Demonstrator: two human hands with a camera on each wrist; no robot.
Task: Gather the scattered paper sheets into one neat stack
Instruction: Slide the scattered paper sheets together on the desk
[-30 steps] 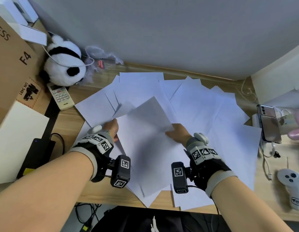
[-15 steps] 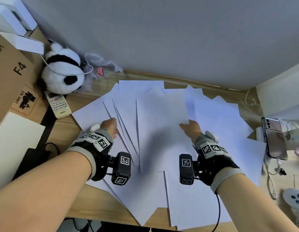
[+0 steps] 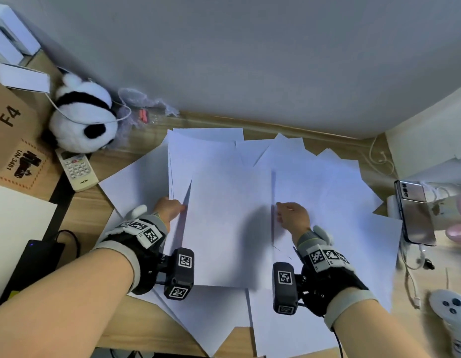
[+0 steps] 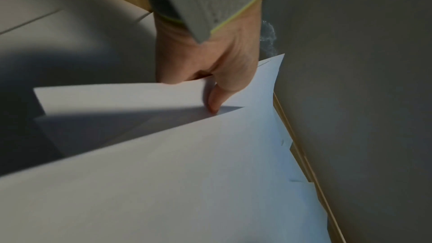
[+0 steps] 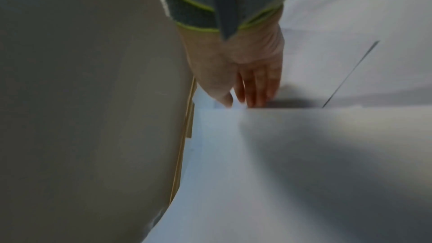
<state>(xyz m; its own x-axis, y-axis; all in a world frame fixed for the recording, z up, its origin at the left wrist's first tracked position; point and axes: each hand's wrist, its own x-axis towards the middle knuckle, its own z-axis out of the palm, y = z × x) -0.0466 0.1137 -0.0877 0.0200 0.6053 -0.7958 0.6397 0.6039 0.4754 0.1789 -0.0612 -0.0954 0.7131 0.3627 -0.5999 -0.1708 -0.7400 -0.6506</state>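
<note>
White paper sheets (image 3: 232, 228) overlapping across the wooden desk (image 3: 95, 210), one held between both hands. Left hand (image 3: 170, 209) fingers (image 4: 214, 103) pinching its left edge; right hand (image 3: 292, 215) fingers (image 5: 257, 88) straight, close together, at the right edge. Plush panda (image 3: 82, 120) and remote (image 3: 76, 169) beyond the left fingers.

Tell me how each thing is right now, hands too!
Top sheet: raised off the pile, held at both side edges.
Other sheets: scattered, overlapping flat on the desk.
Left hand: grips the top sheet's left edge.
Right hand: at its right edge, fingers nearly straight.
Phone: propped up, screen dark.
Remote: lying flat.
Panda: lying beside the wall.
</note>
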